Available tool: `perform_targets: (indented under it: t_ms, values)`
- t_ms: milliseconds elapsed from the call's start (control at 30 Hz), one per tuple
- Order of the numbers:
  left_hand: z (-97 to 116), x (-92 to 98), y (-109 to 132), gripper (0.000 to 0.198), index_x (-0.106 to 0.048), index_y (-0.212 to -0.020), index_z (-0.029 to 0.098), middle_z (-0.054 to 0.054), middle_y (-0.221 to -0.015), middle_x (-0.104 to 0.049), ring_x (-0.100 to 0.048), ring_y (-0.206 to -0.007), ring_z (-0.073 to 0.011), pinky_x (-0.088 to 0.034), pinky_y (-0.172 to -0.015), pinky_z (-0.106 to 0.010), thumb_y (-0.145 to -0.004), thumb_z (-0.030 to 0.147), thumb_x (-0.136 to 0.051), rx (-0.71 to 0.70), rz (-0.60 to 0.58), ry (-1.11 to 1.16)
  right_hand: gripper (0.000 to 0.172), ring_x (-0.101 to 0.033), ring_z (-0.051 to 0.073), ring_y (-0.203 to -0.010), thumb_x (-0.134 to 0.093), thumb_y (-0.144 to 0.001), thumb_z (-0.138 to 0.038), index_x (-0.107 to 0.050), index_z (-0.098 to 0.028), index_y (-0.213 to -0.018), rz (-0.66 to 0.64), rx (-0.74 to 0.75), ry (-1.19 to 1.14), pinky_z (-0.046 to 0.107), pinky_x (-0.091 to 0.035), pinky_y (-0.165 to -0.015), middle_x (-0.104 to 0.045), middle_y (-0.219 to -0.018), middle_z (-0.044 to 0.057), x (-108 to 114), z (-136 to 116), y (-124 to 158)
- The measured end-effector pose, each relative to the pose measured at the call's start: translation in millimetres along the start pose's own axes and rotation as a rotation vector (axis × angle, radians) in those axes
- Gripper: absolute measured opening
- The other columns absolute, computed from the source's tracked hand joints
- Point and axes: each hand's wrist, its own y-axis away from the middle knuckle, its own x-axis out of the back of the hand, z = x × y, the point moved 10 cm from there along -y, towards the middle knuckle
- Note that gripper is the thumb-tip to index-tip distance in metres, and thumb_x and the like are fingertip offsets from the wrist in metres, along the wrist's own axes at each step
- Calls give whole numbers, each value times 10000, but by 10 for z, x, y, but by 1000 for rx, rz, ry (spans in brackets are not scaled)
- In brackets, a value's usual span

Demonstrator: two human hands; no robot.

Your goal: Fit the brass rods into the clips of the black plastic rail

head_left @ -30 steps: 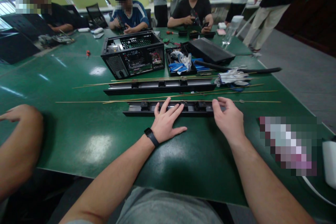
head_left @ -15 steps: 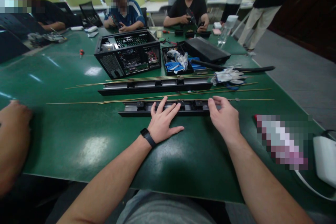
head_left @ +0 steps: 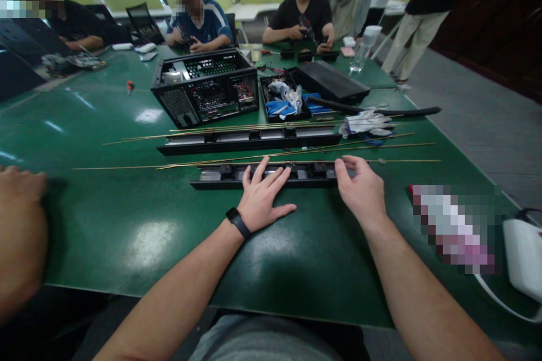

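My left hand point(head_left: 265, 194), with a black watch point(head_left: 237, 222) at the wrist, lies with spread fingers on the nearer black rail point(head_left: 254, 183). At that rail's right end is my right hand point(head_left: 361, 183), thumb and fingers curled around the end, where brass-coloured rods pass; whether it grips the rail or a rod is hard to tell. Dark blocks point(head_left: 318, 169) sit inside the rail's channel. Behind it lies a second black rail point(head_left: 249, 141). Long thin rods point(head_left: 114, 168) run along both rails.
An open computer case point(head_left: 207, 90), a black box with gloves point(head_left: 285, 100), another pair of gloves point(head_left: 368, 124) and a black tube point(head_left: 406, 111) lie farther back. A white device point(head_left: 523, 256) is at right. Another person's hand point(head_left: 21, 186) rests at left. Several people are beyond.
Both my hands keep their places on the rail. The other person's hand at the left has moved slightly, and the view has shifted a little.
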Motion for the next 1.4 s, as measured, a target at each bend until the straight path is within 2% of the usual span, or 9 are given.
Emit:
perform_targets:
  t_ms: [400,600,1400]
  values:
    - [4,-7,5,951,-611,-1852,294,-155,-1836,-673,-262,-1904,-530,-195,-1482,-875,-1020,575,-976,2,-7,10,703,-874,409,-1192,-636,-1069,-789,-865,-185,-1345,-21,-10,4,571,-669,-1154,-913,-1243,225,16,-39,15]
    - [-1,-14,15,970,-596,-1863,337,-153,-1813,-699,-276,-1898,-532,-211,-1474,-870,-1008,584,-980,-6,16,1,699,-874,407,-1194,-627,-1084,-802,-866,-195,-1334,-12,-5,8,574,-667,-1152,-916,-1231,212,16,-19,17]
    - [9,3,33,960,-602,-1860,307,-177,-1797,-709,-337,-1878,-524,-245,-1472,-848,-1019,584,-971,-21,28,1,665,-882,412,-1191,-619,-1045,-753,-869,-202,-1322,-4,-27,17,575,-673,-1143,-917,-1232,219,-2,0,28]
